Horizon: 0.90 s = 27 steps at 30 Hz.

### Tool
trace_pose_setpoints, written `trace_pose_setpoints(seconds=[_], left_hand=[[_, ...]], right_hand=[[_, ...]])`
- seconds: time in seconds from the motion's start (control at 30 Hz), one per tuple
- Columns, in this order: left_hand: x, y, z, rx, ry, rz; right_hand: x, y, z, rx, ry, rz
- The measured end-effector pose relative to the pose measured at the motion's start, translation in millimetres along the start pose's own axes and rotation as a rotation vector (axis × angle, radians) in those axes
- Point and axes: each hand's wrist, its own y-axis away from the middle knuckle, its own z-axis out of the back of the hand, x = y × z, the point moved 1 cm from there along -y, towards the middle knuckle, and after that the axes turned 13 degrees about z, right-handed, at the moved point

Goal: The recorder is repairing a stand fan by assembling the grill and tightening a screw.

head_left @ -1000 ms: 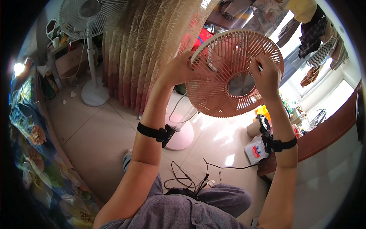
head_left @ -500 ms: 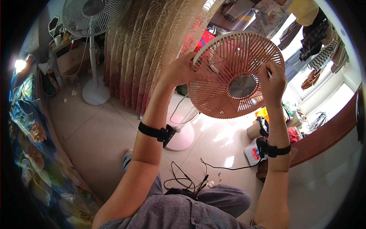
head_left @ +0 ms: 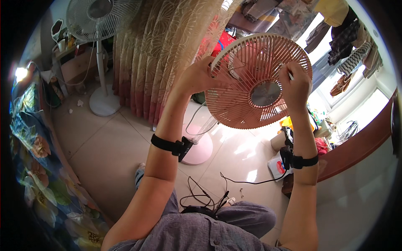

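A pink stand fan (head_left: 234,111) with a round slatted grille and a grey centre disc (head_left: 266,93) faces me, tilted. My left hand (head_left: 199,77) is closed round the left edge of its grille, with the fingertips behind the rim. Against the upper right slats, beside the disc, my right hand (head_left: 296,87) is closed in a fist. A small pale tip (head_left: 291,77) shows between its fingers; the rest of that thing is hidden. Below the grille stands the fan's round pink base (head_left: 197,146), on the tiled floor.
A white stand fan (head_left: 104,102) stands at the far left by a patterned curtain (head_left: 157,54). Black cables (head_left: 205,194) lie near my legs. Right of the fan are a white bag (head_left: 277,166) and a curved brown edge (head_left: 351,157). Clothes (head_left: 345,46) hang by the window.
My right hand has shifted slightly left and up across the grille. The left hand keeps its hold on the rim, and the fan has hardly moved.
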Motion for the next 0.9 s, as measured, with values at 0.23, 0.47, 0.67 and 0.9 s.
trace_pose_setpoints(seconds=[0.23,0.47,0.67,0.9], left_hand=[[1,1,0,0.052,0.069,0.003],[-11,9,3,0.054,0.057,0.043],[-1,2,2,0.029,0.030,-0.015],[-6,6,2,0.055,0.044,0.040]], right_hand=[[4,7,-10,0.147,0.090,0.043],[3,3,-14,0.115,0.261,0.092],[4,4,-8,0.144,0.067,-0.015],[-5,-2,-7,0.119,0.082,-0.017]])
